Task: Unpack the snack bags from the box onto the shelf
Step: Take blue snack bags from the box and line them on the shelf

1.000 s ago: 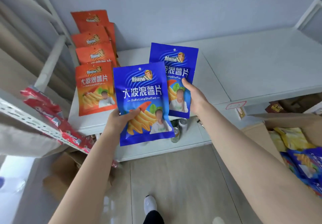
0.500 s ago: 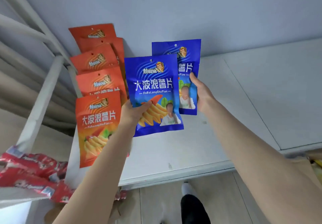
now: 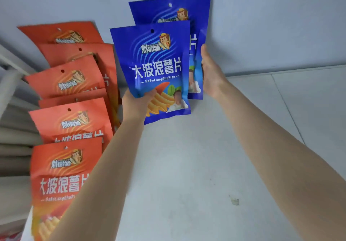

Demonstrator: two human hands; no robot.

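My left hand grips the bottom left corner of a blue snack bag, held upright over the white shelf. Behind it stands a second blue snack bag, close to the back wall, with my right hand holding its right edge. A row of several orange snack bags stands overlapped along the shelf's left side, just left of the blue ones. The box is out of view.
A pale blue wall backs the shelf. A white shelf post and beige curtain folds sit at the far left. A seam divides the shelf top into panels, and a small stain marks it.
Both hands have carried the two blue bags up and back toward the wall. My view has closed in on the shelf, so the floor and box have dropped out of sight.
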